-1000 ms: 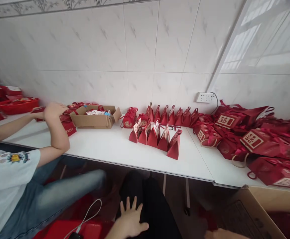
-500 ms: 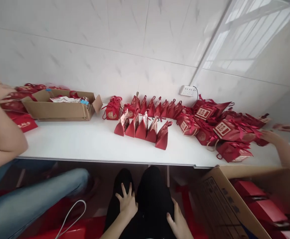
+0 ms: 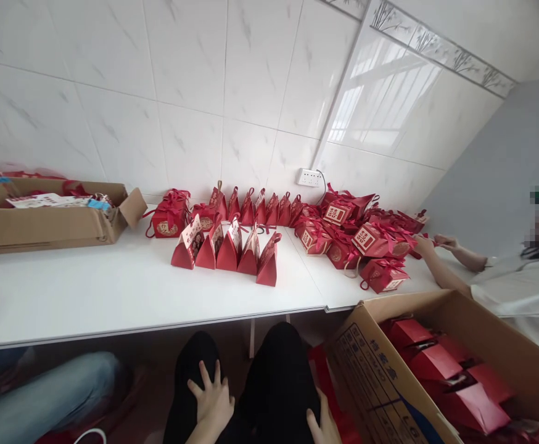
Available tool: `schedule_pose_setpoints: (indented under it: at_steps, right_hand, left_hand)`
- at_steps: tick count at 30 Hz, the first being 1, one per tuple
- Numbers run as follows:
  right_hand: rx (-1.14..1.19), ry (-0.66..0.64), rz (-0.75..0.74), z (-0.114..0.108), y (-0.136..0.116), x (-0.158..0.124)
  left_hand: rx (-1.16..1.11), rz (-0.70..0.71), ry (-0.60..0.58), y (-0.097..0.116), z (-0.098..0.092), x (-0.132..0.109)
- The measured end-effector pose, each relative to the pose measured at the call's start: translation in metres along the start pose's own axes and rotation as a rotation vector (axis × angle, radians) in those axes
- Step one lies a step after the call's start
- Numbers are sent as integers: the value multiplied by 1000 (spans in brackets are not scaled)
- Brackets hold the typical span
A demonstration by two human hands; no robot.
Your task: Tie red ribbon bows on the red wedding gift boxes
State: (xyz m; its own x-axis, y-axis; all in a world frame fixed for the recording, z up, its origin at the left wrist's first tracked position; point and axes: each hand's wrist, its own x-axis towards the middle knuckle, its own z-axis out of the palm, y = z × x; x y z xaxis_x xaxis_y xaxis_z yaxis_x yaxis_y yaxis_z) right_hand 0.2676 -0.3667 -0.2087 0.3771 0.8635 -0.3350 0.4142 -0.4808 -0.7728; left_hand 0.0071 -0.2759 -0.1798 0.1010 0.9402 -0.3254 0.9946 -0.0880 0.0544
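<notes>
Resting on the black trousers (image 3: 274, 382), the left hand (image 3: 213, 399) has its fingers fanned out, its grip wide and empty; the right hand (image 3: 327, 425), partly cut off, lies against the other thigh, thumb apart from the fingers, grip loose and holding nothing visible. Five pointed red boxes (image 3: 227, 256) stand in a row set back from the tabletop's (image 3: 89, 290) front edge. Ribboned boxes (image 3: 366, 239) pile toward its right end, near a co-worker's hands (image 3: 424, 246). A carton (image 3: 366, 357) of red boxes (image 3: 477, 404) stands by the front edge.
</notes>
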Motion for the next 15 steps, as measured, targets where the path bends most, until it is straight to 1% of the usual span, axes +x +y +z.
schedule_pose_setpoints:
  at_steps: [2, 4, 7, 11, 15]
  right_hand:
    - [48, 17, 32, -2, -6, -5]
    - [80, 57, 32, -5, -9, -8]
    - [99, 92, -7, -11, -3, -12]
    - [82, 171, -83, -21, 10, -18]
    - [27, 240, -78, -29, 12, -28]
  left_hand:
    - [21, 11, -3, -1, 5, 5]
    - [28, 16, 3, -2, 11, 7]
    - [32, 7, 17, -1, 17, 7]
    - [8, -6, 21, 0, 14, 0]
    - [-24, -21, -4, 2, 6, -4]
